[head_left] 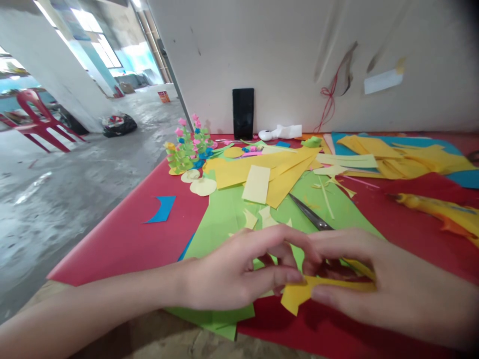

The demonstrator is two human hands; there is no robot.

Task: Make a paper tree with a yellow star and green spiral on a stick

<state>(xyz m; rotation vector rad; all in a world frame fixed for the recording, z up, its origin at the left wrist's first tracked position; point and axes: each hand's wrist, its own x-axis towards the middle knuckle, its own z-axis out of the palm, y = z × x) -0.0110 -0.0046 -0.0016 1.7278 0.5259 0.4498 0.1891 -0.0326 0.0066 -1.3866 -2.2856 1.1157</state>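
Note:
Between my two hands is a strip of yellow paper near the front edge of the table. My left hand pinches its left end between thumb and fingers. The strip's longer part runs into my right hand, whose thumb presses on it; the fingers behind are partly hidden. Just beyond my right hand lie scissors, blades pointing away to the left, handles covered by the hand. Under both hands spreads green paper. A pale yellow rectangle of paper and yellow sheets rest on it.
Paper plants with pink tips stand at the back left, near pale paper circles. A blue scrap lies on the red cover. A black phone leans on the back panel. A yellow glue bottle lies right.

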